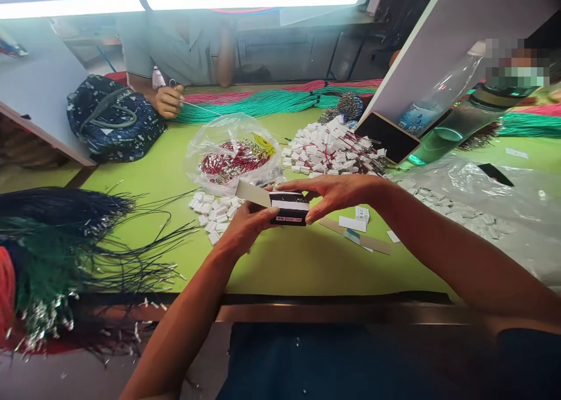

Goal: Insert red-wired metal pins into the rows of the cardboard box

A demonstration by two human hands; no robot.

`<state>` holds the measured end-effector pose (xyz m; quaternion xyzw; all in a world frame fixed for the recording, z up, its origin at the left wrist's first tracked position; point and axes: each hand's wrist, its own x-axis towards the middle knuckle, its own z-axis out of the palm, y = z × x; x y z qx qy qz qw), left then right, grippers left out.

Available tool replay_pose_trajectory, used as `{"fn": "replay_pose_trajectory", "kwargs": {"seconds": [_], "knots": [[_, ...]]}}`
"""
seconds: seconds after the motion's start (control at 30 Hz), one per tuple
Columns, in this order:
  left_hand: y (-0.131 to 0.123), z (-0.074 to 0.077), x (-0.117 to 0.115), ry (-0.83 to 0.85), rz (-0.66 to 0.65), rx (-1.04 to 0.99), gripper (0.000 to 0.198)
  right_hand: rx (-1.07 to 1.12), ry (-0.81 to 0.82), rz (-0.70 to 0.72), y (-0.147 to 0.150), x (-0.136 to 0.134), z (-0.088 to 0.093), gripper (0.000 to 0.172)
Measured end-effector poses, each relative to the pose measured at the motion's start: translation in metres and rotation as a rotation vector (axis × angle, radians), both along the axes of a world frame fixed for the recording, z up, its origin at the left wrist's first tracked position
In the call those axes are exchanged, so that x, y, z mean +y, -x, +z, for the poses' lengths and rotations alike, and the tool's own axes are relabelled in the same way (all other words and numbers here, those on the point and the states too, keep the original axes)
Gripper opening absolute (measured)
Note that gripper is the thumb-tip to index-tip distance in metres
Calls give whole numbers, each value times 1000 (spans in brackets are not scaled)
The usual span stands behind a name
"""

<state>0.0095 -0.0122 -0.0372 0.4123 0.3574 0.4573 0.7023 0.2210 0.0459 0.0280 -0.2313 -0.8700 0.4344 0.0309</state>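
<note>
black wire bundles [65, 210] lying at far left on the green work table [280, 265]; small white connectors [213, 213] sitting just beside the left hand [245, 227], which is closing around a black-and-white labelled card [287, 208] from below; card staying level above the table, pinched firmly between both hands; right hand [337, 194] gripping its far end from above, fingers curling over; loose paper strips [353, 224] lying beyond.
</note>
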Motion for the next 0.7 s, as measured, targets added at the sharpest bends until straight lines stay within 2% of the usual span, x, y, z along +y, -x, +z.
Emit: {"fn": "replay_pose_trajectory", "kwargs": {"seconds": [0.33,0.7], "knots": [[-2,-1,1,21,9,8,63,33,82,-6,-2,2,-2,71],[-3,-2,1,25,-22,-22,63,63,98,-18,-4,2,-5,65]]}}
